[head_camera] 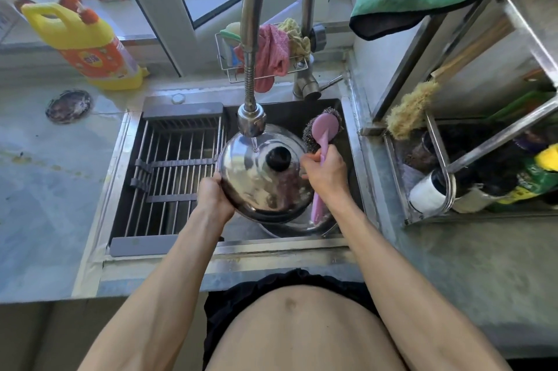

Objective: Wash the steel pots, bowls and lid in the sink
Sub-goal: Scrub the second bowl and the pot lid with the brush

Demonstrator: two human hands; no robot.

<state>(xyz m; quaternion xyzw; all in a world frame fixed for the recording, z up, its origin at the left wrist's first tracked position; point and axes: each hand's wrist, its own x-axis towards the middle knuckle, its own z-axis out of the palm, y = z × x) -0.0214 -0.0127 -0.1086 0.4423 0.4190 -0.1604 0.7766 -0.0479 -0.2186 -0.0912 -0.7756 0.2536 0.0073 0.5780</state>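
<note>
I look down on a pale, wet counter [45, 189] under a window, with a steel sink [353, 141] set into it. I count one lid [259, 186], one scrubber [322, 132], one tap [252, 120], and one drying rack [178, 171] spanning the sink's left half. Under the lid I see the rim of one steel vessel [296, 227]; I cannot tell whether more lie beneath. The lid sits over the sink's right half, tilted, its domed top and one black knob [278, 159] facing up toward me. A thin stream from the tap lands on the dome just beside the knob. My left hand [213, 195] grips the lid's near-left edge, fingers curled under it. My right hand [326, 173] is wrapped round the scrubber's pink handle; its long axis runs away from me, steel-wool head at the far end, beside the lid's right edge. One yellow detergent jug [87, 44] stands far left.
</note>
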